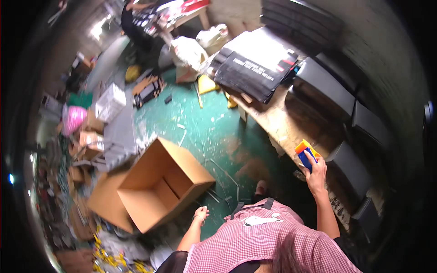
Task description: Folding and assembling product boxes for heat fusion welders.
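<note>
My right hand is closed around a blue and orange hand-held object, perhaps a tape dispenser. It is over the edge of the wooden bench on the right. My left hand hangs low with its fingers curled in, and nothing shows in it. Just left of that hand stands a large brown cardboard box, its open top tilted toward me and nothing visible inside. A flat piece of cardboard lies against the box's left side.
Dark flat packages are stacked at the bench's far end. Grey-black cases line its right side. White sacks and another person are farther back. Scraps of strapping lie on the green floor. Cartons and a pink bag crowd the left.
</note>
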`<act>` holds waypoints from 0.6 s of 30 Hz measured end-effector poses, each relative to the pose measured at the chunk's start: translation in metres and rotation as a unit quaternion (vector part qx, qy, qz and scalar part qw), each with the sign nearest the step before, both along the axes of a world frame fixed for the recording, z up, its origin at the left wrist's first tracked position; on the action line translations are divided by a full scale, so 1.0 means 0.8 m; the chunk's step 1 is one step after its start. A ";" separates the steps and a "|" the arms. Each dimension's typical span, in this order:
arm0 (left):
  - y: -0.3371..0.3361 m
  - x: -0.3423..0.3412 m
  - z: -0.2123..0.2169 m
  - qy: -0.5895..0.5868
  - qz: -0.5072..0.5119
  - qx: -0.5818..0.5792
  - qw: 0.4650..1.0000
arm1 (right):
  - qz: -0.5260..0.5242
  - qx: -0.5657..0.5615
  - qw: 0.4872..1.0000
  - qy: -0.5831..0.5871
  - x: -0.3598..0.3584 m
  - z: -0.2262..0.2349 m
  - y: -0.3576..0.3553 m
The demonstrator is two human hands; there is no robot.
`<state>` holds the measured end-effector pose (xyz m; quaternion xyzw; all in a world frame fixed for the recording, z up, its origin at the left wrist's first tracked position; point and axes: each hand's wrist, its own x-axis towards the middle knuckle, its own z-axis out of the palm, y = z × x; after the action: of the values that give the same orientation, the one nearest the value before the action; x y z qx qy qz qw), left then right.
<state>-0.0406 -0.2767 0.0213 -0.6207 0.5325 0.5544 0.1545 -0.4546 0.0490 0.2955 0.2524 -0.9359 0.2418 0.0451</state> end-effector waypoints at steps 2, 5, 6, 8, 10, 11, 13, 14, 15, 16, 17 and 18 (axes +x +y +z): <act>-0.029 -0.038 0.023 0.016 -0.031 -0.021 0.999 | -0.037 0.007 0.999 0.001 -0.030 -0.030 0.014; -0.073 -0.117 0.060 0.049 -0.080 -0.059 0.994 | -0.109 0.068 0.992 -0.006 -0.051 -0.081 0.017; -0.085 -0.134 0.064 0.066 -0.063 -0.052 0.994 | -0.118 0.084 0.989 -0.026 -0.052 -0.070 -0.003; -0.109 -0.172 0.069 0.095 -0.066 -0.029 0.993 | -0.103 0.032 0.994 -0.028 -0.066 -0.063 -0.034; -0.133 -0.225 0.086 0.126 -0.092 -0.015 0.988 | -0.086 -0.057 0.994 -0.040 -0.085 -0.062 -0.067; -0.152 -0.252 0.093 0.148 -0.103 -0.010 0.984 | -0.089 -0.061 0.993 -0.039 -0.097 -0.069 -0.082; -0.201 -0.311 0.099 0.175 -0.126 -0.029 0.976 | -0.046 -0.195 0.968 -0.153 -0.123 -0.090 -0.117; -0.228 -0.348 0.107 0.192 -0.138 -0.048 0.970 | -0.070 -0.278 0.929 -0.234 -0.138 -0.100 -0.142; -0.254 -0.387 0.115 0.228 -0.094 -0.038 0.968 | -0.104 -0.387 0.854 -0.332 -0.151 -0.111 -0.169; -0.283 -0.427 0.123 0.257 -0.056 -0.031 0.964 | -0.131 -0.425 0.823 -0.352 -0.164 -0.120 -0.198; -0.311 -0.468 0.130 0.297 -0.009 -0.024 0.955 | -0.159 -0.461 0.791 -0.369 -0.179 -0.129 -0.225; -0.339 -0.512 0.134 0.337 0.021 -0.027 0.941 | -0.188 -0.474 0.784 -0.354 -0.194 -0.160 -0.244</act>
<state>-0.4503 -0.5481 0.1289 -0.4123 0.5548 0.7199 -0.0626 -0.6098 -0.1464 0.1672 -0.0855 -0.6823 0.7142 -0.1306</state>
